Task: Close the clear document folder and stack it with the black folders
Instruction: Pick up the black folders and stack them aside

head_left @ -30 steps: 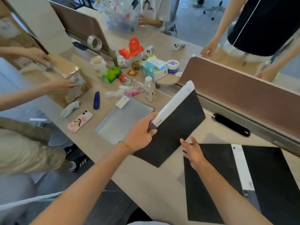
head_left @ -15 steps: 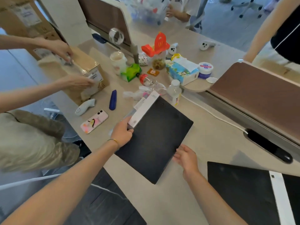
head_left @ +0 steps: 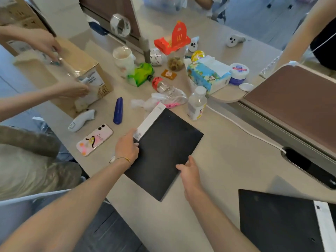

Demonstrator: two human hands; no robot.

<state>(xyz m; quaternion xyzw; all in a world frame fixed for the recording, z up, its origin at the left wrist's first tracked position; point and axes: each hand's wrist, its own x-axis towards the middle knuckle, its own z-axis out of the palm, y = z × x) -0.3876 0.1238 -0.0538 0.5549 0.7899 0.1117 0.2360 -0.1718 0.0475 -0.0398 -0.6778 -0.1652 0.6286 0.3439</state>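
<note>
A closed black folder (head_left: 163, 151) with a white spine lies flat on the beige table (head_left: 227, 160), set at an angle. My left hand (head_left: 127, 146) grips its left edge at the near end of the spine. My right hand (head_left: 189, 170) is at the folder's near right edge, fingers apart and fingertips touching it. The clear document folder is almost wholly hidden under the black one; only a thin corner (head_left: 111, 160) shows by my left wrist. A second black folder (head_left: 272, 224) lies open at the lower right.
Behind the folder stand a water bottle (head_left: 197, 104), a tissue pack (head_left: 209, 73), a crumpled plastic bag and a mug. A phone (head_left: 94, 140) and a blue pen-like object (head_left: 118, 110) lie to the left. Another person's hands work on a cardboard box (head_left: 87, 73). A brown divider runs along the right.
My left hand has carried the black folder down and leftwards and laid it flat over the clear folder. My right hand has come up to its near right edge.
</note>
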